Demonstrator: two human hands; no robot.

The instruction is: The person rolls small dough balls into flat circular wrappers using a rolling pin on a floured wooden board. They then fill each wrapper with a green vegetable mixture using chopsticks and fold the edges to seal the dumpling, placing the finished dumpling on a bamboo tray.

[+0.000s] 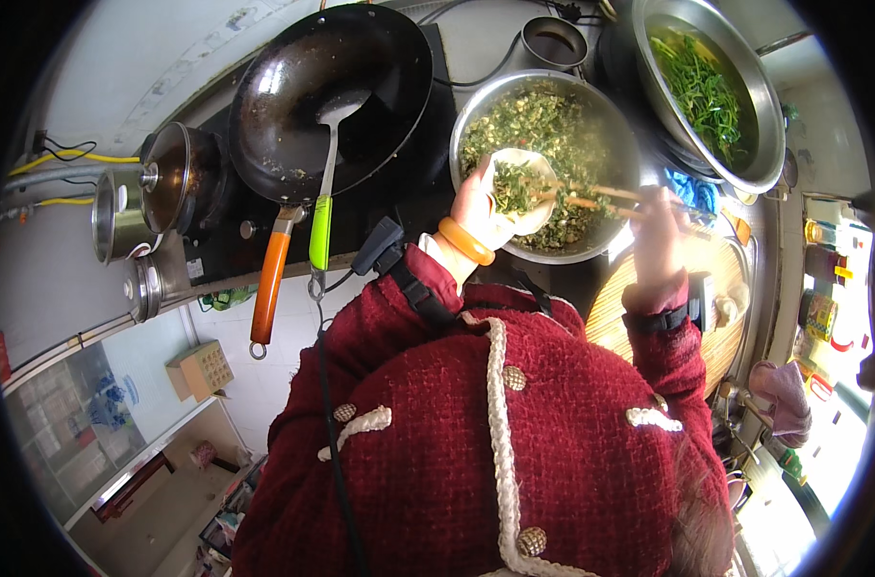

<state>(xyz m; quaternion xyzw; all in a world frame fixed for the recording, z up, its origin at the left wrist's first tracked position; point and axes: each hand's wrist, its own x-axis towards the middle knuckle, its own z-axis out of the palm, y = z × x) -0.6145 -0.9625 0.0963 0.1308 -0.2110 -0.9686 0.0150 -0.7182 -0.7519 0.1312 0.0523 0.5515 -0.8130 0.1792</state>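
Note:
My left hand (473, 209), with an amber-coloured bangle on its wrist, cups a pale round dough wrapper (535, 225). Chopped green filling (511, 186) lies in the wrapper. Blurred by motion, my right hand (657, 234) grips wooden chopsticks (614, 192), whose tips reach the filling in the wrapper. Both hands are at a steel basin (625, 148), the left over its near rim and the right by its right side. The basin holds a chopped green mixture (528, 119), partly hidden behind the left hand and wrapper.
Left of the basin, a black wok (279, 108) holds a green-handled spatula (321, 231). Behind stands a cup of dark liquid (553, 47). At right are a basin of leafy greens in water (773, 122) and a round wooden board (628, 288) bearing dough (733, 303).

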